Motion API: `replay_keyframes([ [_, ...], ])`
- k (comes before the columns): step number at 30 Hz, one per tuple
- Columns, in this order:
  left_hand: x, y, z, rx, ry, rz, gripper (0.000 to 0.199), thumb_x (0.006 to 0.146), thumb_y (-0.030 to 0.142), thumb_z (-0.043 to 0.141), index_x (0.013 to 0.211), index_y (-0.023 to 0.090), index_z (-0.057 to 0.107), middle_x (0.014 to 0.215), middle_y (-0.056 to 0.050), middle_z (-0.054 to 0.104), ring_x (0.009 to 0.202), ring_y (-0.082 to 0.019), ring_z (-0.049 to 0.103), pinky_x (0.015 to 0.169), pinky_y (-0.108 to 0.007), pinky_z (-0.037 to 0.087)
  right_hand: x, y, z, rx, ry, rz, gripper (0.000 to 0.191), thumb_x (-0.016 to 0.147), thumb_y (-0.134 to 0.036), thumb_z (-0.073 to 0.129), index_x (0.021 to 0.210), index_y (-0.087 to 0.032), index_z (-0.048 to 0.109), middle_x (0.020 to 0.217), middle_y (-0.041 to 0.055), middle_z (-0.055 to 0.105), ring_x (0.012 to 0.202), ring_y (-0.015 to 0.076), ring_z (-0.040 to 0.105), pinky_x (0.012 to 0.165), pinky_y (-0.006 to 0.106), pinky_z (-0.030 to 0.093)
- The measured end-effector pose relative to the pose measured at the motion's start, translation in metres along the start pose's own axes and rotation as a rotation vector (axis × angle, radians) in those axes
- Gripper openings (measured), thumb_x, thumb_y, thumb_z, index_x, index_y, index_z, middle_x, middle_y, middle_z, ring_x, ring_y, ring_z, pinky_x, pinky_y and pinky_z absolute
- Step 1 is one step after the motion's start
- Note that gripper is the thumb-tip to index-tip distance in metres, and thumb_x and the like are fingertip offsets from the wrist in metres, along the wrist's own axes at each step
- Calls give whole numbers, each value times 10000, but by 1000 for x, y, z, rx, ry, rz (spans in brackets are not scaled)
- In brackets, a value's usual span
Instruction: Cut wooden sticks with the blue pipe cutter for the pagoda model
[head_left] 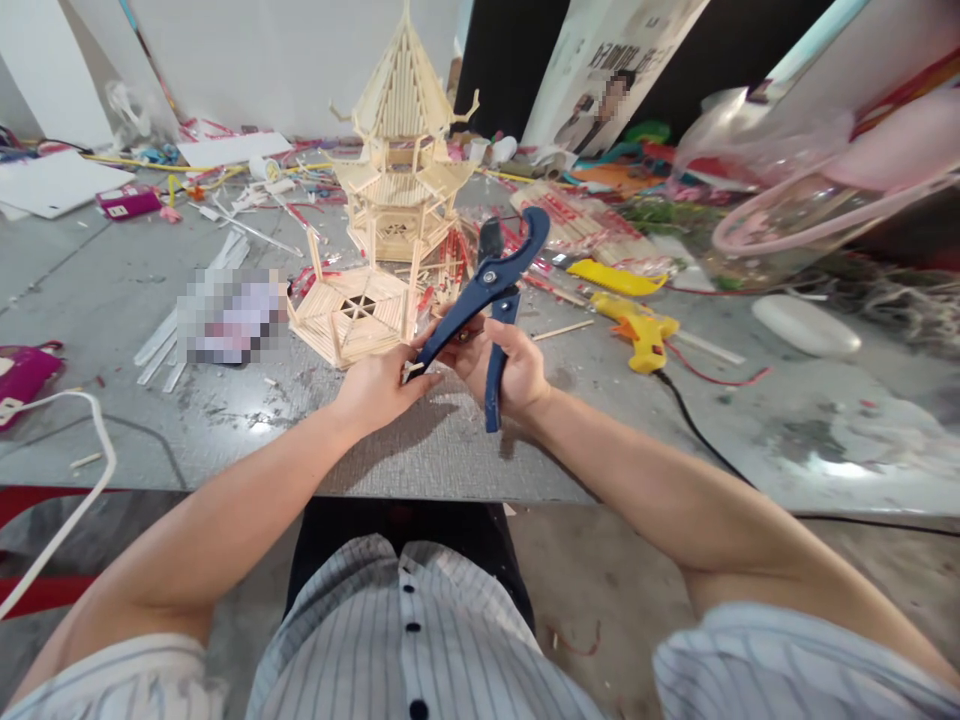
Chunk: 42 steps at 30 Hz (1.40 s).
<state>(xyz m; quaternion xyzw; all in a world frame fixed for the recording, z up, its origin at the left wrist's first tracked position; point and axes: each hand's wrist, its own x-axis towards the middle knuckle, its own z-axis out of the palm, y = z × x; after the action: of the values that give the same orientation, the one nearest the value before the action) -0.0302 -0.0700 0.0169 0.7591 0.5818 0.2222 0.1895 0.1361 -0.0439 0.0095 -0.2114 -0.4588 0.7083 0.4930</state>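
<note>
A dark blue pipe cutter (519, 262) is held up over the front of the table, its jaw open and its handles spread. My left hand (381, 388) is closed around the end of one handle, with a short pale stick piece (412, 370) at its fingers. My right hand (521, 370), palm turned up, is closed about the other handle; some of its fingers are hidden behind the tool. Just beyond my left hand lies a hexagonal base of wooden sticks (322, 325) with upright posts. Behind it stands a tiered stick pagoda (405, 110) with a pointed roof.
To the right lie a yellow hot glue gun (641, 330) with a black cord, a yellow tool (619, 278) and a white oval object (806, 326). Clear glue sticks (169, 325) and a blurred phone-like object (236, 318) lie left. Packaged sticks (577, 230) and scraps fill the back.
</note>
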Motion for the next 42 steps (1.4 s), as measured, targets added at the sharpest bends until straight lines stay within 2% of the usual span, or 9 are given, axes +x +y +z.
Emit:
replay_keyframes([
  [5, 2, -4, 2, 92, 33, -46, 400, 816, 417, 593, 1107, 150, 656, 732, -75, 659, 643, -196, 594, 591, -290, 393, -3, 2, 6, -6, -51, -3, 430, 642, -553, 658, 944, -249, 623, 958, 32, 708, 1055, 253, 622, 996, 468, 437],
  [10, 3, -7, 2, 102, 63, 7, 324, 841, 362, 562, 1071, 154, 658, 797, -96, 678, 739, -222, 639, 643, -301, 439, -1, 2, 4, 18, -121, -3, 431, 665, -573, 647, 945, -246, 626, 1026, 39, 701, 1091, 252, 607, 987, 475, 436],
  [14, 2, -6, 1, 157, 80, 34, 291, 866, 339, 503, 997, 138, 667, 796, -95, 677, 730, -208, 629, 618, -281, 416, -1, 0, 0, -6, -152, 18, 490, 688, -646, 612, 981, -254, 621, 1078, 46, 687, 1135, 252, 587, 976, 478, 443],
  [22, 1, -7, -1, 179, 98, 15, 261, 875, 353, 483, 874, 147, 643, 664, -50, 602, 601, -153, 534, 561, -254, 327, -1, -9, -2, -9, -139, 46, 783, 667, -879, 403, 1122, -277, 612, 1176, 69, 650, 1195, 260, 552, 971, 463, 463],
  [27, 1, -4, -1, 90, 106, 3, 224, 860, 325, 494, 807, 146, 618, 623, -24, 562, 579, -136, 498, 558, -251, 317, 3, -12, -6, 65, -160, 81, 871, 648, -925, 313, 1117, -263, 631, 1199, 87, 646, 1226, 272, 528, 996, 473, 441],
  [30, 2, -2, 0, -140, 51, 36, 234, 845, 339, 515, 713, 154, 571, 561, 17, 500, 528, -102, 453, 536, -232, 319, 6, -12, -10, 71, -190, 104, 715, 694, -837, 447, 1072, -265, 651, 1171, 70, 663, 1198, 261, 552, 986, 461, 448],
  [34, 2, 0, 1, -429, -86, 104, 322, 833, 412, 522, 628, 165, 498, 543, 40, 428, 501, -76, 399, 505, -216, 313, 7, -7, -12, -38, -190, 145, 374, 696, -537, 712, 936, -253, 673, 1035, 27, 707, 1029, 206, 640, 882, 367, 506],
  [38, 1, 1, 1, -494, -146, 168, 331, 813, 413, 551, 608, 158, 496, 570, 35, 415, 536, -76, 398, 526, -216, 325, 3, 0, -7, -154, -163, 169, 361, 672, -515, 754, 846, -213, 663, 955, 38, 709, 899, 174, 661, 752, 293, 525],
  [42, 1, -1, 0, -509, -134, 159, 343, 797, 477, 572, 740, 141, 604, 579, 45, 403, 532, -76, 373, 511, -218, 291, 1, 0, -3, -169, -94, 48, 359, 700, -557, 715, 772, -215, 634, 905, 43, 691, 921, 202, 655, 798, 356, 532],
])
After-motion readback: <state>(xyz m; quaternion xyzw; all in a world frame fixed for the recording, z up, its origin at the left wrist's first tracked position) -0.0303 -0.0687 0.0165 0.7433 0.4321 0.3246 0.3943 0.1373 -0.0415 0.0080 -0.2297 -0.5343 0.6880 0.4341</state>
